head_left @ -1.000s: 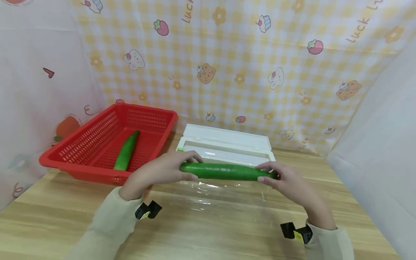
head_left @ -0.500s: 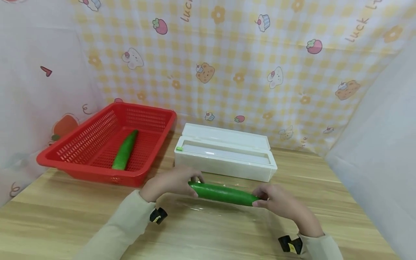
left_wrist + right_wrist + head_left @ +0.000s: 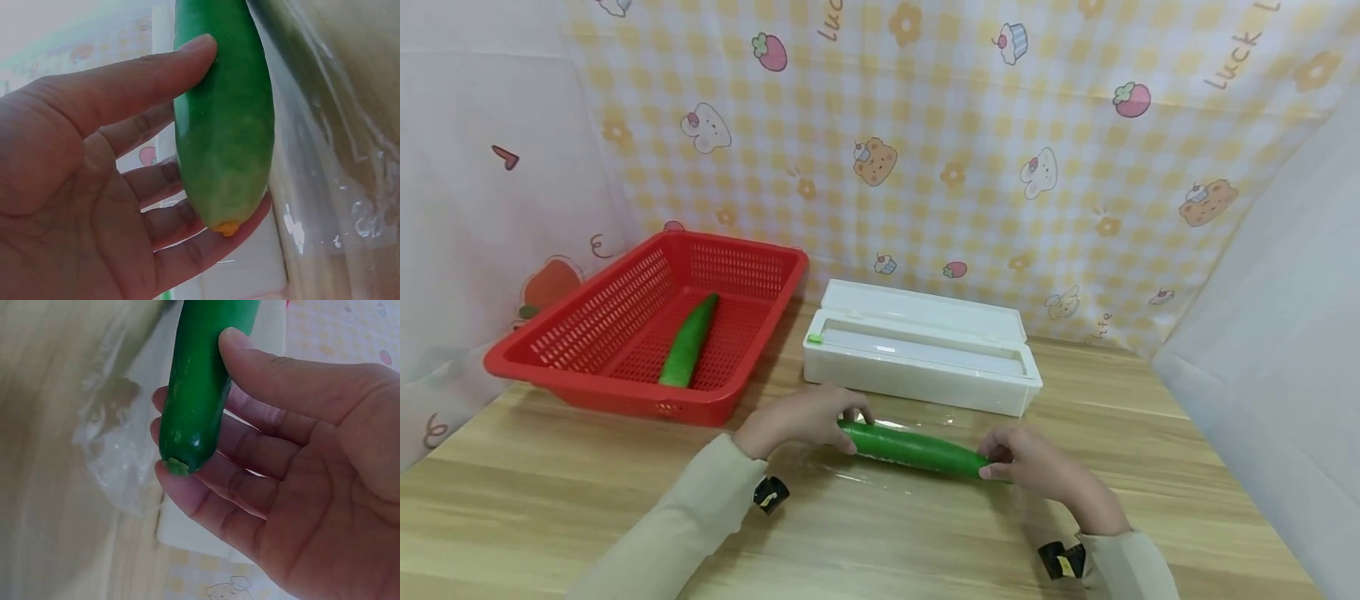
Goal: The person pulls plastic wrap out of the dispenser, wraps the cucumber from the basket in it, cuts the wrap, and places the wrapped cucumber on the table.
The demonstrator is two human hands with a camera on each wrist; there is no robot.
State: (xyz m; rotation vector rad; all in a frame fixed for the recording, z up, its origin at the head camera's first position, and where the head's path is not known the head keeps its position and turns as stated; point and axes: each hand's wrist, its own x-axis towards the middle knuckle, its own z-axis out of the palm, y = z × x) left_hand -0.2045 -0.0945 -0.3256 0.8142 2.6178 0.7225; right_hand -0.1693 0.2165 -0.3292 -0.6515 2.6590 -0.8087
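Note:
A long, smooth green cucumber point(image 3: 917, 450) lies crosswise low over the table, in front of a white cling film box. My left hand point(image 3: 808, 419) holds its left end between thumb and fingers; the left wrist view shows the pale tip with an orange bit point(image 3: 226, 228). At the other end my right hand point(image 3: 1036, 467) pinches it, thumb on one side and fingers behind, near the stem stub point(image 3: 175, 466). Clear cling film point(image 3: 325, 137) is spread beneath and around the cucumber, glinting and wrinkled. Whether the cucumber presses fully on the film, I cannot tell.
Behind the cucumber stands the white cling film box point(image 3: 910, 380), lid raised, with a green slider point(image 3: 815, 338) at its left. To the left, a red basket point(image 3: 617, 395) holds another cucumber point(image 3: 688, 346). A patterned cloth point(image 3: 955, 125) hangs behind the wooden table point(image 3: 1150, 450).
Both hands brought the cucumber down and nearer, from in front of the box onto or just above the film. Over the last half second it has barely shifted.

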